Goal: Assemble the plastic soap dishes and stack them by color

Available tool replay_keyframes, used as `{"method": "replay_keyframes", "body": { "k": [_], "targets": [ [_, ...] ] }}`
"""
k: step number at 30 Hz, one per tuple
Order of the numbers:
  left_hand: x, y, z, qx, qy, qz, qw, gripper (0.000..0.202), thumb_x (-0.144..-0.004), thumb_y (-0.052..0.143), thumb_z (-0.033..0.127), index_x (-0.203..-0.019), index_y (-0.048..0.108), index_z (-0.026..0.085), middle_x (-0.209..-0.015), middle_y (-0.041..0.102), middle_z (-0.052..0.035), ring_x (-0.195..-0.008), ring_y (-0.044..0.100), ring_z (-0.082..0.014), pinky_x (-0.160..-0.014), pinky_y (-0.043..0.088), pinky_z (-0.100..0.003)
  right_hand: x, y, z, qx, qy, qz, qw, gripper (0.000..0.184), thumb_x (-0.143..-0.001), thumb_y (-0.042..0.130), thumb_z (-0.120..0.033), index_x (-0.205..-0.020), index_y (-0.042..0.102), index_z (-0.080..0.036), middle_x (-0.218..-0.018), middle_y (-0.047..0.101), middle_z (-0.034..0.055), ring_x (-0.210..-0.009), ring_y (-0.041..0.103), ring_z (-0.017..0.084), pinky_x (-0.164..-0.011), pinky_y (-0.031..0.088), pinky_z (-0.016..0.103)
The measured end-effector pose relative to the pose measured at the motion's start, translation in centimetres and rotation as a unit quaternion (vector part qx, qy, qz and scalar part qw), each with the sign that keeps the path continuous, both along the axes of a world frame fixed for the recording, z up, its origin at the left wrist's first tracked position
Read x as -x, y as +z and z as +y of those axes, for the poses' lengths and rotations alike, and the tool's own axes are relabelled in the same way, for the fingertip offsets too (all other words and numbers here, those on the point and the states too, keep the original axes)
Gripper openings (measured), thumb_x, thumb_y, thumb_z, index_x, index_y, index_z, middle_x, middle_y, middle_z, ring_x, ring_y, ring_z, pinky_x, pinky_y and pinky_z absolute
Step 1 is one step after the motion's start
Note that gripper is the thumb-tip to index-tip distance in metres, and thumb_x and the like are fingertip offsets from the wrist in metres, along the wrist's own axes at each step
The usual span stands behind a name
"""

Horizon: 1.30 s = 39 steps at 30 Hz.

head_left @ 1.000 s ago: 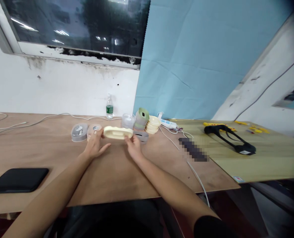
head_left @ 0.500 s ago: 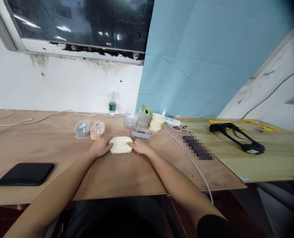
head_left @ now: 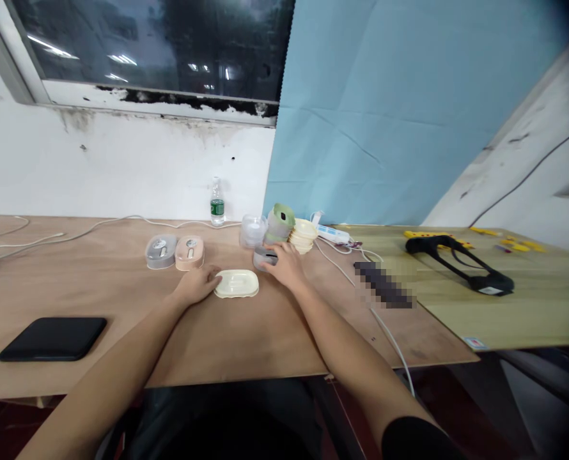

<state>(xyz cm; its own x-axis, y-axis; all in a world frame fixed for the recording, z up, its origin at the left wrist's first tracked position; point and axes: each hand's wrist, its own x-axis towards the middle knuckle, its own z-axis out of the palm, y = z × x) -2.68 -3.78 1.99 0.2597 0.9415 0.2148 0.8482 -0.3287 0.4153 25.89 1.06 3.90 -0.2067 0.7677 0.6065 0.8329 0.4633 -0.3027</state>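
Note:
A shallow cream plastic tray [head_left: 237,283] with rounded corners lies on the table in front of me. My left hand [head_left: 197,285] is at its left end, thumb and fingers closed at the rim. Just beyond the tray's right side is a grey oval plastic shell [head_left: 261,257] with a dark slot. My right hand [head_left: 288,265] reaches over this shell from the right, its fingers curled onto the top and covering much of it.
Behind stand green-and-grey shells [head_left: 280,220], clear lids [head_left: 253,230] and stacked cream trays [head_left: 303,235]. Two lidded boxes, grey [head_left: 160,252] and peach [head_left: 189,253], sit left. A bottle [head_left: 217,204], black pad [head_left: 53,338], power strip [head_left: 332,234] and black frame [head_left: 457,263] lie around.
My right hand has let go of the cream tray's right end and moved up and right onto the grey shell. The left hand stays at the tray, which has shifted very slightly.

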Motion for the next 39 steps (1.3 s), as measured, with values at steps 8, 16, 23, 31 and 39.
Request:
{"method": "replay_keyframes", "body": {
  "k": [8,16,23,31,39],
  "targets": [
    [0.0,0.1,-0.1,-0.064,-0.054,-0.059,0.995,0.041,-0.089,0.043,0.041,-0.119,0.057,0.017,-0.078,0.066,-0.0035,-0.070,0.062,-0.0170,-0.065,0.046,-0.028,0.1,-1.4,0.8,0.019,0.025,-0.044,0.999,0.019,-0.084,0.061,-0.032,-0.099,0.068,-0.023,-0.107,0.069,0.0064,-0.107,0.056,0.026,-0.103,0.023,0.049],
    [-0.4,0.6,-0.6,-0.188,-0.039,-0.058,0.980,0.059,-0.086,0.054,0.042,-0.138,0.038,0.020,-0.118,0.055,-0.0106,-0.074,0.059,-0.0153,-0.076,0.051,-0.034,2.2,0.4,-2.0,-0.082,0.124,-0.021,0.989,0.021,-0.088,0.057,-0.038,-0.099,0.067,-0.023,-0.115,0.067,0.0054,-0.108,0.058,0.023,-0.109,0.022,0.049],
    [-0.9,0.9,-1.0,-0.290,-0.075,-0.065,0.952,0.044,-0.085,0.057,0.031,-0.126,0.048,0.021,-0.125,0.051,-0.0123,-0.095,0.059,-0.0197,-0.083,0.051,-0.035,4.7,0.4,-4.2,-0.114,0.292,-0.030,0.949,0.034,-0.088,0.056,-0.043,-0.113,0.062,-0.021,-0.103,0.070,0.0073,-0.100,0.061,0.021,-0.095,0.044,0.038],
    [-0.9,1.1,-1.4,-0.203,0.064,-0.173,0.962,0.045,-0.084,0.054,0.046,-0.120,0.051,0.018,-0.077,0.061,-0.0005,-0.064,0.057,-0.0138,-0.064,0.047,-0.026,3.5,0.8,-3.9,-0.108,0.170,0.082,0.976,0.041,-0.089,0.053,-0.039,-0.127,0.054,-0.023,-0.125,0.059,0.0091,-0.116,0.054,0.023,-0.100,0.043,0.039],
    [-1.4,0.7,-1.2,-0.104,0.035,-0.132,0.985,0.053,-0.087,0.047,0.046,-0.132,0.047,0.017,-0.070,0.061,0.0006,-0.066,0.059,-0.0166,-0.066,0.045,-0.028,3.8,-0.9,-2.3,0.046,0.126,0.119,0.984,0.036,-0.087,0.053,-0.033,-0.121,0.060,-0.024,-0.115,0.067,0.0039,-0.102,0.063,0.020,-0.091,0.047,0.034]
  ]
}}
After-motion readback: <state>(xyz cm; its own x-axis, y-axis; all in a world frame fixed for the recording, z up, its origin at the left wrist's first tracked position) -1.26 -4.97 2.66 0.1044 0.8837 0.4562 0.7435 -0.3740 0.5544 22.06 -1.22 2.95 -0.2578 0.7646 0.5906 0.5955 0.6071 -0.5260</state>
